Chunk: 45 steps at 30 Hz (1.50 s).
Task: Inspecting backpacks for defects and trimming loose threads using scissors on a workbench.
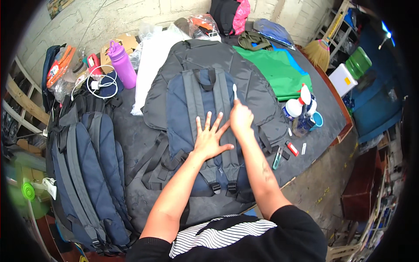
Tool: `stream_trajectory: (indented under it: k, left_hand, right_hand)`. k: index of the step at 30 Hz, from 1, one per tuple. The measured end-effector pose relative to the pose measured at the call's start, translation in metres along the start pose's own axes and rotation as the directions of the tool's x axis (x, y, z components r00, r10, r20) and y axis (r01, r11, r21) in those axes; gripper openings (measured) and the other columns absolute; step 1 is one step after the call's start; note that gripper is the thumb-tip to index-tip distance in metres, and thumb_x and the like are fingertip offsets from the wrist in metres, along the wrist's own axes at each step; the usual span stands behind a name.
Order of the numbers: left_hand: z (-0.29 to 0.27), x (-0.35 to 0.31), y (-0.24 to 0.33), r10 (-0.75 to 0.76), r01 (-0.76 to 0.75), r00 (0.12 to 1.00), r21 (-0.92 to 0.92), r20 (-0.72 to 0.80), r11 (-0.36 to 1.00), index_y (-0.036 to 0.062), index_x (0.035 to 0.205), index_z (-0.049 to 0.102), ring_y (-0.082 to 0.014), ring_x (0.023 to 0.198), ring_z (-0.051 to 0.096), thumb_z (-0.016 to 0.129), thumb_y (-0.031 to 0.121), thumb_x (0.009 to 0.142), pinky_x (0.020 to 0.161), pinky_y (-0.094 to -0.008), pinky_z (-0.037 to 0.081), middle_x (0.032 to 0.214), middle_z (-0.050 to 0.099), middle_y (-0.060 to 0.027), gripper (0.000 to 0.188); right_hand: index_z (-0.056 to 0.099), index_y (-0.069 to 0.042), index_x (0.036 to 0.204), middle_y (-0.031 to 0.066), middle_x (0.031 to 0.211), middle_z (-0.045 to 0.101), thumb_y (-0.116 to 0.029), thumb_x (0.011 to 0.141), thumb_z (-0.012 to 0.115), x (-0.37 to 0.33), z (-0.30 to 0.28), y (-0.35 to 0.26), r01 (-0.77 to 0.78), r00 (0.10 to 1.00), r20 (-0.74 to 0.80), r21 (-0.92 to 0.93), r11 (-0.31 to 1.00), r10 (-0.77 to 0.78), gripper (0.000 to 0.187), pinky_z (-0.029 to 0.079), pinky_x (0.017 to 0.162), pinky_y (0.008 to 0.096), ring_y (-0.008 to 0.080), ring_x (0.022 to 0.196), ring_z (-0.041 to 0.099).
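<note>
A navy and grey backpack (177,110) lies flat, its shoulder straps facing up, on top of a larger dark grey padded bag (251,74). Spread wide, my left hand (208,140) presses down on the straps at the middle of the backpack. Closed around a white toothbrush (235,91), my right hand (241,118) rests at the backpack's right edge. The brush head points away from me and touches or hovers over the navy fabric; I cannot tell which. Most of the handle is hidden in my fist.
More navy backpacks (83,161) stand at the left. A purple bottle (122,63) and a white cable (102,83) lie beyond them. At the right are a spray bottle (299,102), a blue cup (317,118), a cutter (277,158) and green cloth (279,72), near the table edge (342,118).
</note>
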<state>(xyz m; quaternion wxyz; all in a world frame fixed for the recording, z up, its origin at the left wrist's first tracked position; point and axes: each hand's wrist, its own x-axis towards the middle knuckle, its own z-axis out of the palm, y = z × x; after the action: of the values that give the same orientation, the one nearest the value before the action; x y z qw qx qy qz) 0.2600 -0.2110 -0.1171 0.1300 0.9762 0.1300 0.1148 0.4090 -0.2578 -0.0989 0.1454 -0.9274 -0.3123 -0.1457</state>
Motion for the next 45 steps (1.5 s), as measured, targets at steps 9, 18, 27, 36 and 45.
stream_trajectory:
  k: [9,18,27,36,45]
  left_hand:
    - [-0.001,-0.005,-0.01,0.012,-0.014,0.999,-0.039,-0.049,0.999,0.0284,0.144,0.029,-0.0378,0.141,0.0,0.052,0.072,0.072,0.107,-0.0642,-0.004,0.154,0.012,-0.0073,0.087]
    - [0.005,-0.009,-0.009,0.014,-0.022,0.998,-0.147,-0.056,0.989,0.0229,0.141,0.036,-0.0363,0.14,0.012,0.054,0.061,0.078,0.107,-0.0641,0.0,0.149,0.025,-0.0132,0.076]
    - [0.013,-0.014,-0.014,0.027,-0.105,0.926,-0.188,-0.376,0.976,0.0162,0.135,0.046,-0.0372,0.134,0.027,0.053,0.048,0.083,0.109,-0.0547,0.015,0.143,0.035,-0.0199,0.061]
    - [0.014,-0.009,-0.011,0.053,-0.094,0.961,-0.141,-0.27,0.986,0.0184,0.143,0.03,-0.0339,0.14,0.015,0.056,0.061,0.074,0.11,-0.0601,0.001,0.149,0.024,-0.0158,0.086]
    - [0.038,-0.008,-0.022,0.074,-0.045,0.889,0.074,-0.452,0.996,0.0289,0.139,0.04,-0.0399,0.14,0.012,0.05,0.065,0.075,0.105,-0.0657,0.005,0.151,0.023,-0.0085,0.074]
  right_hand:
    - [0.062,-0.008,0.103,0.0224,0.077,0.065,-0.015,0.088,0.046,-0.009,0.001,-0.007,-0.031,0.997,0.075,0.098,0.995,0.023,0.023,0.052,0.066,0.0497,0.04,0.074,0.065]
    - [0.065,-0.016,0.11,0.0157,0.076,0.065,-0.014,0.083,0.054,-0.006,-0.029,-0.072,0.564,0.798,-0.005,0.36,0.744,-0.602,0.029,0.05,0.059,0.0425,0.0331,0.071,0.064]
    - [0.066,-0.014,0.107,0.0198,0.074,0.065,-0.014,0.085,0.05,-0.004,-0.03,-0.124,0.571,0.754,0.255,0.2,0.796,-0.605,0.027,0.051,0.064,0.0454,0.0333,0.07,0.066]
    - [0.063,-0.017,0.109,0.0177,0.073,0.065,-0.019,0.085,0.054,0.003,-0.006,-0.112,0.478,0.841,0.122,0.292,0.828,-0.528,0.025,0.051,0.067,0.0448,0.0354,0.07,0.064]
    - [0.07,-0.014,0.101,0.0212,0.083,0.065,-0.021,0.082,0.058,-0.069,-0.039,-0.077,0.71,0.646,0.139,0.251,0.658,-0.75,0.024,0.05,0.074,0.0439,0.0391,0.076,0.064]
